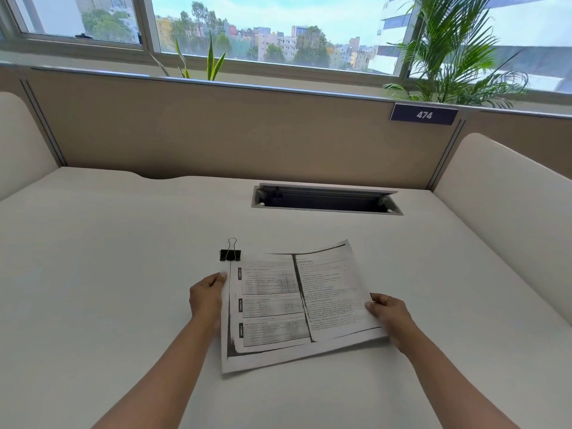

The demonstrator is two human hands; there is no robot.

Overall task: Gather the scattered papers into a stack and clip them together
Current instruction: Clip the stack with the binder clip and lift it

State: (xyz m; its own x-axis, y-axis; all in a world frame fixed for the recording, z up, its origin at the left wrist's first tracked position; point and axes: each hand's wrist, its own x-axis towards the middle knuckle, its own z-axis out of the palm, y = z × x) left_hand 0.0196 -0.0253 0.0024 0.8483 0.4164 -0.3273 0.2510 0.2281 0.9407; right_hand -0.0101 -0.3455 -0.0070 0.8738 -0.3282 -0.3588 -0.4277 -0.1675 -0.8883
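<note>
While the left hand and right hand each grip a short edge of the one stack of papers, its long axis running left to right over the white tabletop, one black binder clip lies at its far left corner, wire handle pointing towards the beige partition below the window.

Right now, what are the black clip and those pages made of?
The binder clip looks like black-coated metal, probably steel, with a thin silvery wire loop for a handle. The papers look like ordinary matte white paper with grey-black photocopy print; the thin sheets curve slightly at the near edge.
</note>
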